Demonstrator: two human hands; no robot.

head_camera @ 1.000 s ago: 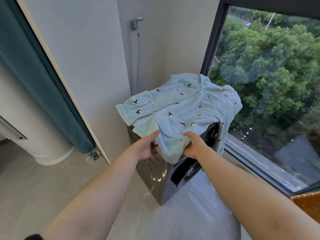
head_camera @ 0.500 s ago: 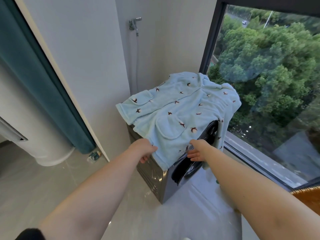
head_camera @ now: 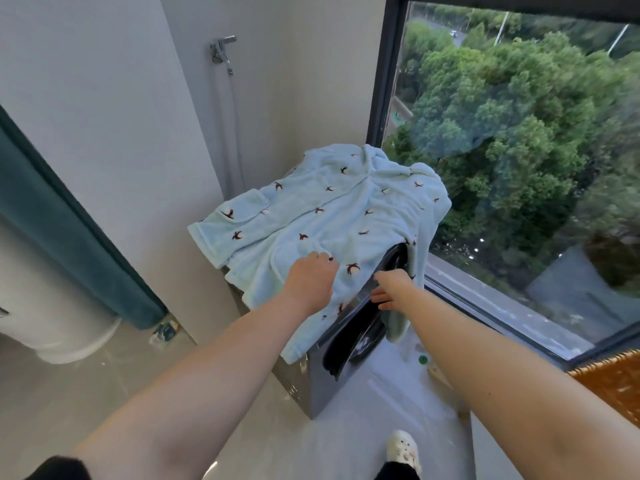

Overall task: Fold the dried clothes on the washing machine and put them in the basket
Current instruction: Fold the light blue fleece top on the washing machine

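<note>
A light blue fleece garment [head_camera: 346, 209] with small dark prints lies spread over the top of the grey washing machine [head_camera: 311, 379]. Its near hem hangs down the front, and one sleeve [head_camera: 420, 268] hangs off the right side. My left hand [head_camera: 311, 278] rests on the garment by a front pocket, with its fingers curled into the cloth. My right hand [head_camera: 389, 289] is at the garment's right front edge, in front of the machine's dark door [head_camera: 360, 330], fingers apart. A corner of the woven basket [head_camera: 609, 382] shows at the right edge.
A large window [head_camera: 519, 150] runs along the right, its sill close to the machine. A tap [head_camera: 221, 51] and hose hang on the back wall. A teal curtain [head_camera: 69, 230] hangs at the left. My white shoe [head_camera: 403, 448] and a small green object [head_camera: 423, 359] are on the tiled floor.
Both hands let the lifted hem drop down over the machine's front. My left hand then moved up onto the garment by the pocket, and my right hand shifted right to the edge.
</note>
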